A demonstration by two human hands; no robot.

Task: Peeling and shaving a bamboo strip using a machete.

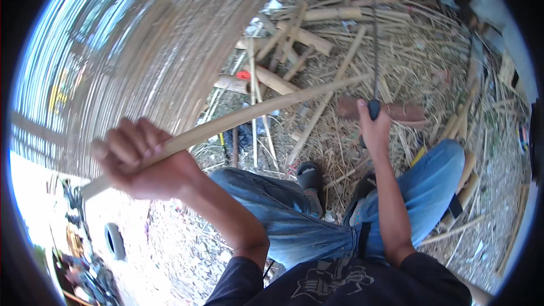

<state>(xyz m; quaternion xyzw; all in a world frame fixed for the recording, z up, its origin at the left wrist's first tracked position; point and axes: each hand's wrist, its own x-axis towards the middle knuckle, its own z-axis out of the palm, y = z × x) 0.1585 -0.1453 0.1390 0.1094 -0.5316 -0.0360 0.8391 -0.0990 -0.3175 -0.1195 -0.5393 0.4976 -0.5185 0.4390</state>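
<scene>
My left hand [141, 156] is wrapped round a long split bamboo strip [243, 114], held up at the left. The strip slants away to the right, and its tapering far end reaches close to the blade in my other hand. My right hand [375, 130] grips a long thin-bladed tool [375, 51] by its black handle. Its dark blade points away from me and shows nearly edge-on, so its exact kind is unclear. Beyond the right hand, a short reddish-brown log [405, 114] lies on the ground, partly covered by that hand.
Bamboo poles [326, 14] and cut pieces [272, 79] lie scattered ahead over ground littered with shavings. A slatted bamboo wall [130, 51] rises at the left. Jeans-clad legs [283, 209] are spread below my hands. A tyre [114, 242] stands at the lower left.
</scene>
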